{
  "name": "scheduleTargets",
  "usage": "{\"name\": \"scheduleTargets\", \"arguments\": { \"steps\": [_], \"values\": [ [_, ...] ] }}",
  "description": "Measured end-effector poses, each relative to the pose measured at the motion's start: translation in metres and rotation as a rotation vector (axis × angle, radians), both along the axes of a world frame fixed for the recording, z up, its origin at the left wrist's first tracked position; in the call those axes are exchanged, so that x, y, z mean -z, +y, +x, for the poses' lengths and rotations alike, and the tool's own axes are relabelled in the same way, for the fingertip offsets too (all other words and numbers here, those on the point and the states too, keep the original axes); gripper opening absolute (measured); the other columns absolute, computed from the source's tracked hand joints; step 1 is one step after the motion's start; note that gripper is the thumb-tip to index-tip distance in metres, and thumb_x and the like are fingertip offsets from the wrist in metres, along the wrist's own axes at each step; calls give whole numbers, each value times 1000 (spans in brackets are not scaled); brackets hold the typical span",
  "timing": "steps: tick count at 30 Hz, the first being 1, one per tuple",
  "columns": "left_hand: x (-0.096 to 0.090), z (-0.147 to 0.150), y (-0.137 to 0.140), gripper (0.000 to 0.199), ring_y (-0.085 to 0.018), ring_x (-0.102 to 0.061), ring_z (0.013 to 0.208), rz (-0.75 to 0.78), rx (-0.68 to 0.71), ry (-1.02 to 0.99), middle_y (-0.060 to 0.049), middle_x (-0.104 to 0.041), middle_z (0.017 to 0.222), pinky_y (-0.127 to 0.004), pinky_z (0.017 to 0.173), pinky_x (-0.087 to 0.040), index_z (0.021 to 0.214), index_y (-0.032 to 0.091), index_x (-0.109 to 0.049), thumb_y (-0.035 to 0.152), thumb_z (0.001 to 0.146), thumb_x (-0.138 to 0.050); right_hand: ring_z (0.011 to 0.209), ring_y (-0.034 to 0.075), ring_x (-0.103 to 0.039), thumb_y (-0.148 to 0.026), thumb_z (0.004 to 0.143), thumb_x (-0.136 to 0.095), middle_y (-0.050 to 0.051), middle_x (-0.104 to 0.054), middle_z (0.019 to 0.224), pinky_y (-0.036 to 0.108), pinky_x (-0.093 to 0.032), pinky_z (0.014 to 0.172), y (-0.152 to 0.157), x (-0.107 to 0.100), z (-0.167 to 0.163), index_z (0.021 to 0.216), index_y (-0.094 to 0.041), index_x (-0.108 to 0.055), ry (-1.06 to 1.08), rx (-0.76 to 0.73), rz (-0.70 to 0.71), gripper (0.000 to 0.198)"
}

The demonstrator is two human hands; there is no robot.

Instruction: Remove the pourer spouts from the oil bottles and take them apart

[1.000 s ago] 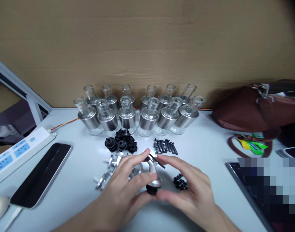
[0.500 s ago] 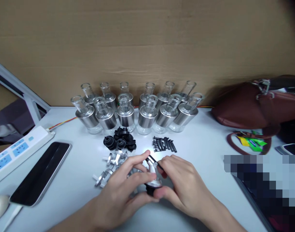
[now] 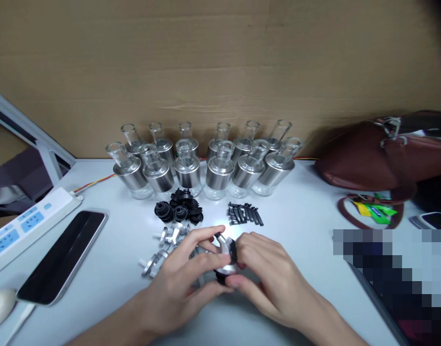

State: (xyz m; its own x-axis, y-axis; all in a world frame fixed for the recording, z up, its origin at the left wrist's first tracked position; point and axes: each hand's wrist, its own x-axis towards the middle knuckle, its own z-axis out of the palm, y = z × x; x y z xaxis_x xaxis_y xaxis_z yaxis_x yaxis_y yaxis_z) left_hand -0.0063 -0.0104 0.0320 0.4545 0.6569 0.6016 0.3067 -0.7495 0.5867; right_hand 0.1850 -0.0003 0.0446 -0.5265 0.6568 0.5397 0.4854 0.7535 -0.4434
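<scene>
A silver bottle pour spout (image 3: 224, 248) with a black stopper base is held between both hands near the table's front. My left hand (image 3: 186, 278) grips its body from the left, with the index finger at the black-tipped nozzle and the thumb by the base. From the right, my right hand (image 3: 267, 266) pinches it, thumb at the base and fingers against the black lever (image 3: 233, 251). Silver spout parts (image 3: 153, 264) lie partly hidden behind my left hand. Beyond them sits a pile of black ribbed stoppers (image 3: 180, 206); small black levers (image 3: 245, 214) lie to its right.
Two rows of glass bottles (image 3: 187, 168) with metal sleeves stand along the cardboard wall (image 3: 213, 57). A phone (image 3: 61, 257) and a power strip (image 3: 29, 226) are at left. At right are a brown bag (image 3: 360, 158) and green-yellow packets (image 3: 379, 212).
The black lever stuck out from the spout at an angle before; now it lies closer against the spout's side. My right fingers have closed in over it, and the spout has turned slightly.
</scene>
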Motion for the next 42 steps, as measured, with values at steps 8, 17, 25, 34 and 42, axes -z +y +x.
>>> {"name": "scheduleTargets", "arguments": {
  "steps": [8,17,25,34,42],
  "values": [
    [-6,0,-2,17,-13,-65,96,-11,-27,26,-17,-56,131,-24,87,-55,109,17,-57,19,92,-58,67,16,-55,-51,102,-19,5,-62,73,30,-43,63,0,3,1,82,-18,-58,166,-41,-206,55],
    [3,-3,7,29,-27,-49,133,-267,-245,-261,-14,-53,140,-37,99,-51,112,22,-57,21,86,-68,85,22,-60,-6,91,-49,10,-69,94,35,-47,69,10,14,10,106,-14,-66,-269,152,-48,25],
    [-5,-2,4,24,-20,-65,106,-94,-161,-60,-14,-46,137,-34,89,-58,111,21,-60,17,88,-64,83,23,-59,-11,91,-56,7,-69,86,35,-43,69,11,23,8,82,-18,-66,-403,219,-135,14],
    [-3,1,3,21,-16,-64,103,-63,-48,72,-16,-40,143,-32,89,-59,111,19,-57,11,92,-55,64,14,-58,-40,84,-61,-1,-61,66,25,-45,61,13,-2,14,78,-20,-61,583,224,-942,22],
    [-3,-1,3,21,-16,-63,108,-6,-19,167,-14,-46,142,-31,94,-56,113,19,-56,13,94,-51,58,11,-44,-48,75,-72,-3,-54,60,24,-37,60,11,-6,13,68,-18,-59,735,18,-1339,33]
  ]
}}
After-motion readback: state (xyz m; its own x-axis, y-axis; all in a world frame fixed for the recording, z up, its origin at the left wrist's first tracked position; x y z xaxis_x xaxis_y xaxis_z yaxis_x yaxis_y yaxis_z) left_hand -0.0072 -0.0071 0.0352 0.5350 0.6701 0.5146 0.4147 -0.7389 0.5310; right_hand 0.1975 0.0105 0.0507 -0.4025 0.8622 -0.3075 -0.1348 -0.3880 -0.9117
